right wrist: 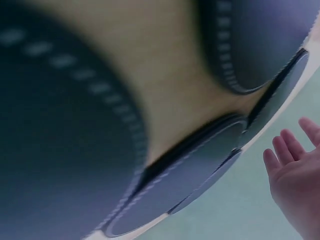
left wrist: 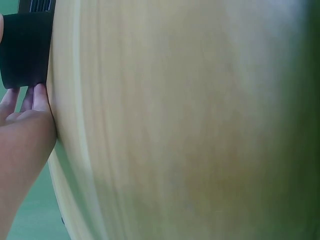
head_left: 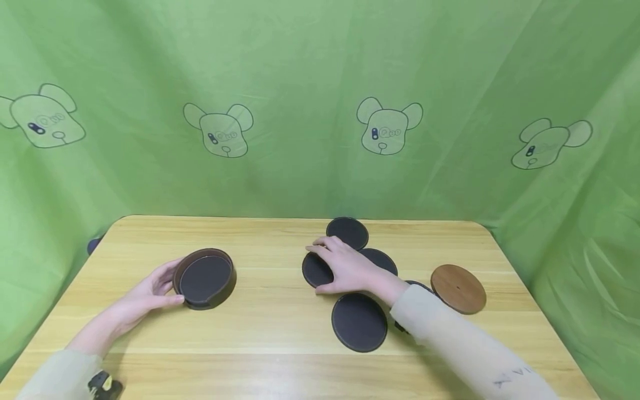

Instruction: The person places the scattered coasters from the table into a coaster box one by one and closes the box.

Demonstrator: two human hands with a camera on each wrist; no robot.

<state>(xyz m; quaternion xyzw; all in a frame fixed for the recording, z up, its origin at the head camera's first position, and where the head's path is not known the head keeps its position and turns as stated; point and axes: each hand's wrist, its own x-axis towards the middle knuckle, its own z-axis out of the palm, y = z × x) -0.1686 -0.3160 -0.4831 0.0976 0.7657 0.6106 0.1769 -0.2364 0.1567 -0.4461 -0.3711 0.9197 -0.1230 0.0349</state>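
On the left of the table, my left hand [head_left: 142, 297] grips a dark brown round coaster holder [head_left: 231, 284], thumb at its front and fingers round the far side. A black coaster [head_left: 206, 278] lies inside the holder. The left wrist view shows fingertips against the holder's dark side wall [left wrist: 26, 50]. My right hand [head_left: 352, 270] hovers over a black round coaster [head_left: 315, 270], thumb and fingers spread apart and partly covering it. In the right wrist view this hand [right wrist: 297, 177] has extended fingers with nothing between them, above stitched-edge coasters [right wrist: 175, 187].
More black coasters lie around the right hand: one at the back [head_left: 347, 230], one behind the wrist [head_left: 384, 261], one in front [head_left: 359, 322]. Another [head_left: 419, 285] is mostly hidden by the sleeve. A brown round disc [head_left: 458, 289] lies farther right. Green curtain [head_left: 300, 166] surrounds the wooden table [head_left: 270, 333].
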